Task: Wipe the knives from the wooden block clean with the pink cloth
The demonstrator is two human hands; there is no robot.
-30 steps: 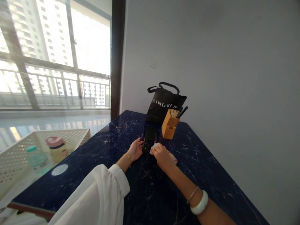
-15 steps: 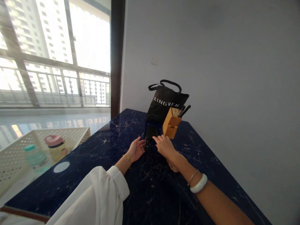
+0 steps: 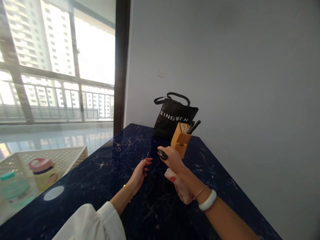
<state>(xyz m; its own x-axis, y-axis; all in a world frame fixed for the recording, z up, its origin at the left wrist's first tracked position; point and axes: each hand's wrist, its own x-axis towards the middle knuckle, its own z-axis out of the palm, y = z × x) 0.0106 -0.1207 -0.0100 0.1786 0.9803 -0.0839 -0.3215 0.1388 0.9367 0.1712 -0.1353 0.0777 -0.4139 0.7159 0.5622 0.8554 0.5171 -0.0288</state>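
Observation:
My right hand point(image 3: 173, 160) is closed around the black handle of a knife point(image 3: 163, 154); only the handle's butt end shows past my fingers, and the blade is hidden behind the hand. The hand hovers just in front of a wooden knife block point(image 3: 180, 140) that holds two black-handled knives point(image 3: 194, 126). Under my right wrist lies a white cloth with red spots point(image 3: 180, 188). My left hand point(image 3: 140, 171) rests on the dark blue marble table point(image 3: 105, 173) with its fingers stretched out, holding nothing.
A black tote bag with white letters point(image 3: 175, 115) stands against the wall behind the block. A white round disc point(image 3: 53, 193) lies near the table's left edge. Left of the table, a white perforated basket point(image 3: 62, 156) holds a pink-lidded cup point(image 3: 43, 171) and a bottle point(image 3: 13, 186).
My right hand left the cloth, reached to the knife lying by the block and lifted it off the table by the handle. My left hand let go of the handle and slid back.

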